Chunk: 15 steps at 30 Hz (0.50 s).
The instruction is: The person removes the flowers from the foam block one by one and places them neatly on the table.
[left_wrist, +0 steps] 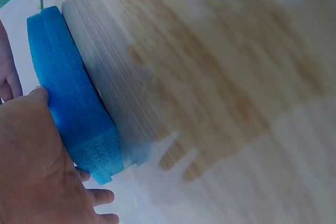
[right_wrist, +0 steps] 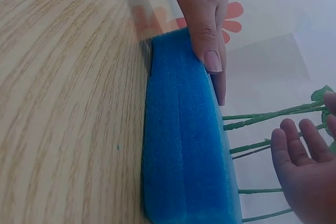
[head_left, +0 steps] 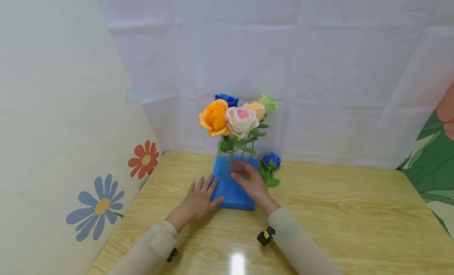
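Observation:
A blue foam block (head_left: 234, 198) lies on the table with several artificial roses upright in it. My left hand (head_left: 200, 202) rests along the block's left edge, fingers straight and spread, thumb on its near top edge. My right hand (head_left: 252, 182) is over the block beside the stem of the pink-white rose (head_left: 242, 121), its fingers loosely curved and apart. In the right wrist view, stems (right_wrist: 252, 145) run near those fingers; contact cannot be made out. Around the pink-white rose stand an orange rose (head_left: 214, 118), a blue rose (head_left: 227, 99), a peach rose (head_left: 256, 108) and a green rose (head_left: 268, 103).
Another blue rose (head_left: 271, 160) lies on the wooden table (head_left: 337, 212), right of the block. A white cloth (head_left: 283, 62) hangs behind the table. A flower-printed panel (head_left: 64, 129) stands at the left, another printed surface (head_left: 436, 149) at the right.

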Tool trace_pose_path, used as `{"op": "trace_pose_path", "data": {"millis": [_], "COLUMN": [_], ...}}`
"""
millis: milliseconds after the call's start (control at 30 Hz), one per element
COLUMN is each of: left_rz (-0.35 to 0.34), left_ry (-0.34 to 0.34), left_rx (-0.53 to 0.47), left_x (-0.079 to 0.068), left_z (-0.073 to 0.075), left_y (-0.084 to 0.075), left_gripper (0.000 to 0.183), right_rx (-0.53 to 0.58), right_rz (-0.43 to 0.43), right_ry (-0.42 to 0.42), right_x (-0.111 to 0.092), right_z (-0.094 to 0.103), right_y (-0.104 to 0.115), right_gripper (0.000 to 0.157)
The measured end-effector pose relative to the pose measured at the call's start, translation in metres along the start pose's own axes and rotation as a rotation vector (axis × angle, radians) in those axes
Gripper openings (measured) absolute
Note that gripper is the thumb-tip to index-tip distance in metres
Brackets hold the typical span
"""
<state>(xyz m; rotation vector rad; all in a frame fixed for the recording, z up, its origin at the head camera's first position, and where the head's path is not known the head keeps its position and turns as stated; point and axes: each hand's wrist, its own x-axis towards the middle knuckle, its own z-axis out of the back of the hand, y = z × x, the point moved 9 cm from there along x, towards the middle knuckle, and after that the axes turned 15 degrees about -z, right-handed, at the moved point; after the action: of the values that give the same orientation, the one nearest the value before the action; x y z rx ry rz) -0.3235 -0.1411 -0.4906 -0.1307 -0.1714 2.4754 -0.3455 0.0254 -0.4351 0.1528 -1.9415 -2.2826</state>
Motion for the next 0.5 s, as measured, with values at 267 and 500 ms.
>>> {"op": "trace_pose_path", "data": {"millis": [267, 500], "left_rz": [0.006, -0.019], "left_ry": [0.017, -0.019], "left_rx": [0.011, 0.009], "left_x": [0.0007, 0.0008], "left_z": [-0.0008, -0.0012], "left_y": [0.0001, 0.0015], "left_gripper": [0.081, 0.085], "right_rx": [-0.028, -0.026], "right_rz": [0.015, -0.013], "right_ry": [-0.042, -0.072], "right_x": [0.0018, 0.007], "right_z": [-0.0028, -0.0066], "right_y": [0.0025, -0.0007], "right_gripper": [0.041, 0.039]}}
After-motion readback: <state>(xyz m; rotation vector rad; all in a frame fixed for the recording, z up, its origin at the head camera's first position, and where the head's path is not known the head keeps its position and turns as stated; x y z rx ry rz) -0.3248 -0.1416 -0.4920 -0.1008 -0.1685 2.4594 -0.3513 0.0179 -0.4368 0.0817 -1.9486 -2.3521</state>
